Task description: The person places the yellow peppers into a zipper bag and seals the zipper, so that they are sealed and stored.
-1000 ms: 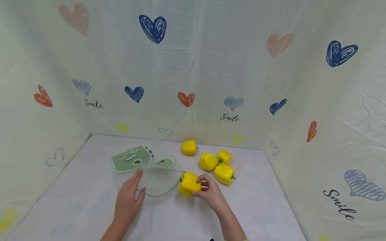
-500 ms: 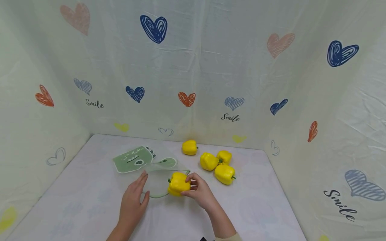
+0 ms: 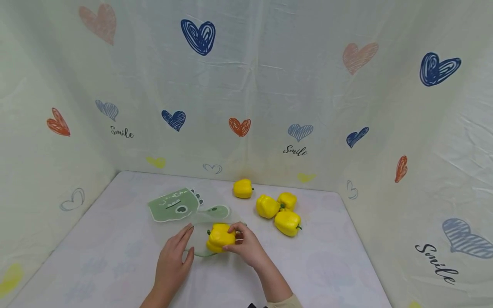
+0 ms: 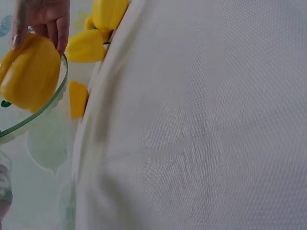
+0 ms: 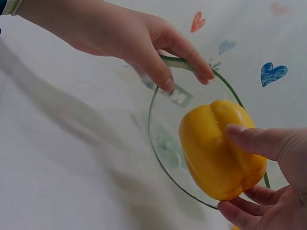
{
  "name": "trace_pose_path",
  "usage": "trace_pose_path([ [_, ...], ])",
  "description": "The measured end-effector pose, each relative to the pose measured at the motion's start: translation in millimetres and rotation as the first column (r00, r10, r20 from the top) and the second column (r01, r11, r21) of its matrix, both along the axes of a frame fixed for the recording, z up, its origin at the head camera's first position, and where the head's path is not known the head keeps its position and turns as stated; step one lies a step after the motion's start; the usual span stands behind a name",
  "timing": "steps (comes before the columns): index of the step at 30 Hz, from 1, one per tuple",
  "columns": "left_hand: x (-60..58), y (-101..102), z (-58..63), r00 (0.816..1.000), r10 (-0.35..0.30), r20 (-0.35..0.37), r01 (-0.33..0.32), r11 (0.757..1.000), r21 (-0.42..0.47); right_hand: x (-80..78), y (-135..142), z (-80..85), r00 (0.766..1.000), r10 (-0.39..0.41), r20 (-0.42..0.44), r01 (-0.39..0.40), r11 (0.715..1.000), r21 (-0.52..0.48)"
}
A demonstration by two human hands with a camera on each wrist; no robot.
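My right hand (image 3: 248, 246) grips a yellow bell pepper (image 3: 220, 237) by its right side, with the green stem pointing left. In the right wrist view the pepper (image 5: 220, 148) overlaps the round mouth of a clear bag (image 5: 165, 129) with a green rim. My left hand (image 3: 174, 261) has its fingers extended and its thumb spread, touching the rim on the left side of the mouth. The bag lies on the table, with a green cartoon print (image 3: 175, 206) beyond the hands. The left wrist view shows the held pepper (image 4: 33, 74) at the green rim.
Several more yellow bell peppers lie to the back right: a lone pepper (image 3: 242, 188) near the rear wall and a cluster with a front pepper (image 3: 288, 223). A pale cloth covers the table (image 3: 327, 265). Heart-printed sheets (image 3: 254, 85) enclose the back and sides.
The right hand has carried the pepper leftward, from the right edge of the bag's mouth to over it. The left hand and bag have shifted slightly right in view.
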State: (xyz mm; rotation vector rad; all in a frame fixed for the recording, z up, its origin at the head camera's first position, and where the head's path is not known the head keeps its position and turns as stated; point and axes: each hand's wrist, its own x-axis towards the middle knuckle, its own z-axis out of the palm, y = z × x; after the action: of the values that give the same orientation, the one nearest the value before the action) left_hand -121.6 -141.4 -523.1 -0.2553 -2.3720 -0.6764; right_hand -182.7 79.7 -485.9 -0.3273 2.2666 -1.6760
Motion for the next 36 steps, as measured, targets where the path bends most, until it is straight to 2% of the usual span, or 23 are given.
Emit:
trace_pose_path([
  [16, 1.6, -1, 0.7, 0.999, -0.024, 0.047, 0.026, 0.998, -0.056, 1.4, -14, -11.3, 1.000, -0.016, 0.016, 0.016, 1.000, -0.015],
  [26, 1.7, 1, -1.3, 0.998, -0.061, -0.018, 0.060, 0.998, -0.032, -0.7, -23, -19.0, 0.999, 0.014, -0.032, -0.014, 1.000, 0.009],
  [30, 3.6, 4, 0.2, 0.998, -0.052, 0.024, 0.053, 0.998, -0.037, -4.7, -27, -19.9, 0.998, 0.042, -0.053, -0.041, 0.999, 0.018],
  [36, 5.3, 6, 0.1, 0.995, -0.035, 0.095, 0.041, 0.998, -0.056, -11.5, -34, -19.0, 0.998, 0.028, -0.063, -0.023, 0.997, 0.067],
])
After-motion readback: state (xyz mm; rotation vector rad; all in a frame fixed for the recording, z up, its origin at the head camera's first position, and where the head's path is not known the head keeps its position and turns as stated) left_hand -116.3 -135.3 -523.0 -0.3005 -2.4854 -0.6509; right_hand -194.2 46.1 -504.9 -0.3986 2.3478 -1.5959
